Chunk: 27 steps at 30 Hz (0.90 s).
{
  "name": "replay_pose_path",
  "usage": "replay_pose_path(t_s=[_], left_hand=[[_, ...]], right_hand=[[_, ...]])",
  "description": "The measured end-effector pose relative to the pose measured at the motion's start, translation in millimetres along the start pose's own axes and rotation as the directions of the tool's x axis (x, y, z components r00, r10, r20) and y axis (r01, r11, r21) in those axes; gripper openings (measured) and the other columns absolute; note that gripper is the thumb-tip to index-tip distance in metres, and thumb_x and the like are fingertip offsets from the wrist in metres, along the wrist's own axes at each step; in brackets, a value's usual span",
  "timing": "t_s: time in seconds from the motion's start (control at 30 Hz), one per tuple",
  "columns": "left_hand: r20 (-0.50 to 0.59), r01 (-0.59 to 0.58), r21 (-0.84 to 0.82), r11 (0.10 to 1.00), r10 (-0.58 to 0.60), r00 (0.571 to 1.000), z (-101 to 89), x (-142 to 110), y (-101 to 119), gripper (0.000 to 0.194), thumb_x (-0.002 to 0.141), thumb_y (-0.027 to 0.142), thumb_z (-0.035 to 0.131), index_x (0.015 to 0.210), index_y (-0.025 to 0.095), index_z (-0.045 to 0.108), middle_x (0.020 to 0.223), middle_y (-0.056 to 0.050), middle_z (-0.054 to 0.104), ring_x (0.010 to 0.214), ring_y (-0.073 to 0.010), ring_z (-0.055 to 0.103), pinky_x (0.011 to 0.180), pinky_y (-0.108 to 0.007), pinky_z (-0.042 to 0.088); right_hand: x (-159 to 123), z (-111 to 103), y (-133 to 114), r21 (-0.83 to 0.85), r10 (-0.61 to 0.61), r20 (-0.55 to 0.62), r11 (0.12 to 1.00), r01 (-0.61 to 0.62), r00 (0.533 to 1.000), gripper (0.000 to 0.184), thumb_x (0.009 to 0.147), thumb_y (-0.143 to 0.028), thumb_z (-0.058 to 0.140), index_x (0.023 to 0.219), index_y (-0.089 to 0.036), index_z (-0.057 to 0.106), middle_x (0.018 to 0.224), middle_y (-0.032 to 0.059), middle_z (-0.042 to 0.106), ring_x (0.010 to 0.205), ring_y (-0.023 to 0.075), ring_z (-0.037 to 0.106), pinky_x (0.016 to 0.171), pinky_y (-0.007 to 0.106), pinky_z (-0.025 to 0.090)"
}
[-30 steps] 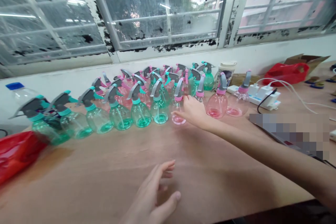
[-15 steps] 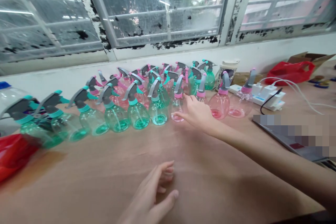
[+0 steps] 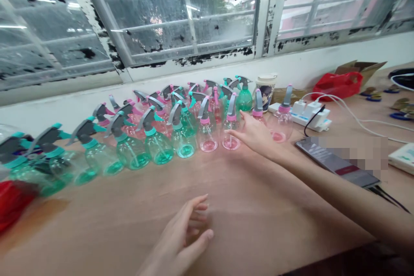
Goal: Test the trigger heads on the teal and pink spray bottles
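Close to me, my left hand (image 3: 183, 235) hovers over the wooden table (image 3: 123, 224), its fingers loosely curved and the thumb apart, holding nothing. My right hand (image 3: 255, 133) reaches in from the right to a clear pink-collared spray bottle (image 3: 231, 140). Its thumb lies across the bottle's front and the index fingertip is at its right shoulder; the other fingers are hidden. Left of it stands a matching pink spray bottle (image 3: 208, 138), then a front row of green spray bottles (image 3: 158, 148). Another pink bottle (image 3: 258, 110) is partly covered by the right hand, and one more (image 3: 281, 127) stands farther right.
More pink and green bottles crowd behind the front row, below the window. A paper cup (image 3: 267, 86), a white power strip (image 3: 312, 114) with cables, a phone (image 3: 336, 164) and a red bag (image 3: 338, 86) lie to the right. Another red bag (image 3: 13, 202) is at the left edge.
My right hand has moved right, from one pink spray bottle to its neighbour. The view has turned slightly right. My left hand keeps nearly the same pose.
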<state>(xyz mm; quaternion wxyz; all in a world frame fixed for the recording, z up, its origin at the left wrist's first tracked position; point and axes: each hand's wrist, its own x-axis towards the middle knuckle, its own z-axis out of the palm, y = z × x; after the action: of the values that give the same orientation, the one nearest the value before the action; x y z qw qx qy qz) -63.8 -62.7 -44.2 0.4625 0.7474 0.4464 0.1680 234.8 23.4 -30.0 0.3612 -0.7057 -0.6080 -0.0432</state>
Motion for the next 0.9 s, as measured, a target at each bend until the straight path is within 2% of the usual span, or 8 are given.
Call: replay_pose_path(t_s=[0.17,0.37,0.47,0.53,0.6,0.67,0.77,0.9], left_hand=[[-0.005,0.005,0.036,0.999,-0.005,1.000,2.4,1.2,6.0,0.045,0.084,0.035,0.058,0.128,0.027,0.053,0.120,-0.008,0.064,0.106,-0.0235,0.063,0.089,-0.035,0.053],[-0.007,0.002,-0.006,1.000,-0.003,1.000,4.9,14.2,13.5,0.044,0.081,0.042,0.057,0.121,0.023,0.055,0.115,-0.011,0.065,0.102,-0.0260,0.064,0.084,-0.038,0.054],[-0.086,-0.006,-0.091,0.996,-0.002,0.996,4.9,27.9,20.5,0.046,0.080,0.044,0.057,0.119,0.020,0.053,0.114,-0.012,0.065,0.104,-0.0273,0.064,0.084,-0.040,0.053],[-0.170,-0.046,-0.128,0.991,0.023,0.985,3.6,38.4,28.1,0.053,0.078,0.043,0.060,0.123,0.019,0.047,0.120,-0.014,0.062,0.112,-0.0287,0.061,0.088,-0.042,0.052],[-0.229,-0.119,-0.113,0.986,0.091,0.969,1.9,48.2,38.6,0.057,0.079,0.040,0.062,0.128,0.019,0.043,0.131,-0.016,0.055,0.125,-0.0295,0.052,0.097,-0.044,0.049],[-0.231,-0.197,-0.095,0.976,0.171,0.958,0.7,55.6,50.5,0.063,0.078,0.039,0.067,0.131,0.020,0.040,0.141,-0.015,0.047,0.132,-0.0298,0.045,0.102,-0.046,0.045],[-0.215,-0.265,-0.102,0.959,0.239,0.947,1.1,59.9,66.6,0.067,0.074,0.034,0.072,0.132,0.020,0.041,0.139,-0.014,0.050,0.125,-0.0294,0.053,0.100,-0.044,0.047],[-0.279,-0.317,-0.097,0.943,0.280,0.918,3.1,56.3,74.6,0.058,0.076,0.031,0.068,0.129,0.021,0.046,0.118,-0.008,0.062,0.105,-0.0263,0.063,0.087,-0.040,0.053]], right_hand=[[6.6,7.4,-9.6,-0.041,0.074,0.083,0.997,-0.070,0.994,0.066,0.087,-0.050,0.059,0.136,-0.007,0.044,0.129,0.0229,0.060,0.116,0.0383,0.059,0.090,0.048,0.048],[-7.5,-5.3,-19.2,-0.190,0.112,0.154,0.978,-0.082,0.982,0.057,0.087,-0.057,0.057,0.119,-0.011,0.054,0.116,0.0185,0.064,0.101,0.0369,0.065,0.075,0.042,0.049],[-27.1,-12.5,-25.9,-0.205,0.039,0.178,0.979,-0.002,0.983,0.058,0.086,-0.061,0.056,0.116,-0.012,0.054,0.113,0.0159,0.064,0.093,0.0339,0.068,0.066,0.038,0.048],[-43.1,-15.9,-31.7,-0.184,-0.049,0.172,0.980,0.081,0.984,0.060,0.085,-0.064,0.055,0.115,-0.012,0.054,0.109,0.0149,0.065,0.088,0.0316,0.068,0.060,0.034,0.045],[-59.5,-18.2,-39.1,-0.146,-0.137,0.168,0.976,0.162,0.976,0.058,0.085,-0.066,0.052,0.110,-0.013,0.055,0.103,0.0135,0.065,0.083,0.0297,0.068,0.054,0.031,0.042],[-75.0,-19.4,-48.0,-0.105,-0.200,0.188,0.969,0.222,0.962,0.053,0.085,-0.065,0.053,0.104,-0.015,0.056,0.096,0.0114,0.066,0.075,0.0279,0.068,0.050,0.030,0.039],[-94.5,-19.1,-62.0,-0.001,-0.287,0.220,0.956,0.294,0.932,0.050,0.082,-0.063,0.058,0.100,-0.017,0.056,0.090,0.0083,0.065,0.068,0.0248,0.066,0.048,0.030,0.039],[-109.1,-16.6,-77.2,0.170,-0.391,0.248,0.918,0.357,0.886,0.066,0.069,-0.070,0.067,0.109,-0.018,0.056,0.093,0.0070,0.066,0.074,0.0267,0.069,0.054,0.033,0.047]])
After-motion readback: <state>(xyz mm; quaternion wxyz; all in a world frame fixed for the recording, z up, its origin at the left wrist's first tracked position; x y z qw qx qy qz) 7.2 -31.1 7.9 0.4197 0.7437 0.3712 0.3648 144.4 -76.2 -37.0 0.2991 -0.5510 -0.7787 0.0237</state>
